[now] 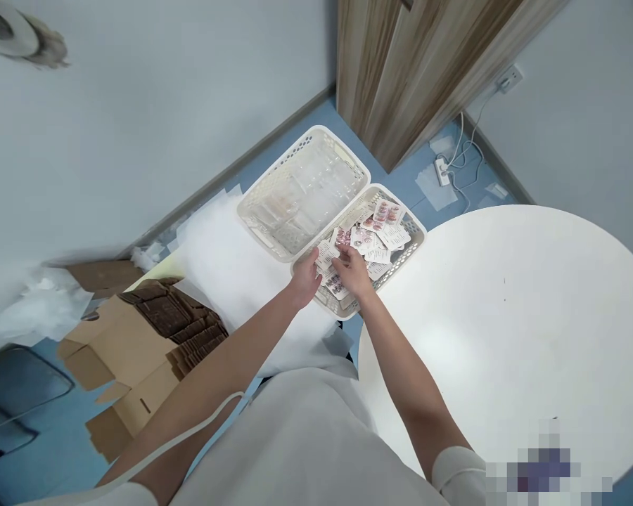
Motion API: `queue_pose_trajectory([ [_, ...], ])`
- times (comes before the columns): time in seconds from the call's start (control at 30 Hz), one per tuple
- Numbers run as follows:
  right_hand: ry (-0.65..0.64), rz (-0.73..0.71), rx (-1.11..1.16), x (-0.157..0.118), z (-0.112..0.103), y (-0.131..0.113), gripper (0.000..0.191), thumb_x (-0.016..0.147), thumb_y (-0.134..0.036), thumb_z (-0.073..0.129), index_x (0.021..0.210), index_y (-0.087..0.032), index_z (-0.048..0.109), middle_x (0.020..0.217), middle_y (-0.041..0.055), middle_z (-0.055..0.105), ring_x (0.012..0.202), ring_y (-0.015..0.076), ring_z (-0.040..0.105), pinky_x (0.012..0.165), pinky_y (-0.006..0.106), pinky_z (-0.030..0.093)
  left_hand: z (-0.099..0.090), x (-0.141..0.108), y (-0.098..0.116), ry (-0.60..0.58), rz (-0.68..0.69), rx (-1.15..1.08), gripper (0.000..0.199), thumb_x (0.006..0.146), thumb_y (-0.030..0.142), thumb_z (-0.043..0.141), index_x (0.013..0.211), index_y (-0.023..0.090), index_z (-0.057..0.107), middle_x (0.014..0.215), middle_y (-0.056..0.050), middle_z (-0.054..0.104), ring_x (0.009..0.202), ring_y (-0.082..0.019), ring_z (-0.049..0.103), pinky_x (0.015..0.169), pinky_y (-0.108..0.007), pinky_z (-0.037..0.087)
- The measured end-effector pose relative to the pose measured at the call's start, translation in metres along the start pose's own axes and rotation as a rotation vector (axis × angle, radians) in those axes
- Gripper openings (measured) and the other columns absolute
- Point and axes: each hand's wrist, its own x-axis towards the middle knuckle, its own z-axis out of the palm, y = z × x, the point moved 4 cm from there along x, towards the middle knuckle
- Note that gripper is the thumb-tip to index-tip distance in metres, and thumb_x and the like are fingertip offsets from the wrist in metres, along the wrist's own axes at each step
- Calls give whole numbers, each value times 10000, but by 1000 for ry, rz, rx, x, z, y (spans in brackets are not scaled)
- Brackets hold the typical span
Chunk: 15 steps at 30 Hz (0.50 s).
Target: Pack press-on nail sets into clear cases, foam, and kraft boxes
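Note:
Both of my hands are over a white perforated basket (420, 237) holding many small printed cards (393, 235), some bearing pink and reddish pieces. My left hand (304, 281) is at the basket's left side, its thumb and fingers closed on a white printed card (327, 256). Beside it, my right hand (352, 271) has its fingers bent together at the right edge of that card; whether it pinches this card or another is too small to tell. A second white basket (250, 218) adjoins the first and contains clear plastic pieces (309, 190).
A round white table (506, 302) stands to the right. White soft sheeting (226, 260) lies left of the baskets, with flattened cardboard (129, 344) beyond. A wooden cabinet (401, 77) is ahead, and a power strip (442, 171) with cables lies on the blue floor.

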Motion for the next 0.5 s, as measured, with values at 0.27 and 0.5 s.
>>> queue_pose_trajectory([
  [0.27, 8, -47, -60, 5, 2, 6, 344, 728, -226, 537, 1070, -202, 568, 1047, 79, 593, 902, 181, 570, 813, 358, 468, -3, 10, -5, 17, 10, 27, 464, 774, 588, 398, 1101, 293, 545, 1226, -3, 519, 1254, -212, 336, 1029, -389, 256],
  [0.5, -65, 53, 233, -6, 10, -1, 302, 739, -290, 542, 1027, -199, 557, 963, 44, 633, 779, 148, 601, 725, 323, 494, -5, 4, -8, 53, 81, -9, 384, 772, 508, 457, 1063, 271, 539, 1247, -19, 492, 1252, -196, 333, 972, -354, 317],
])
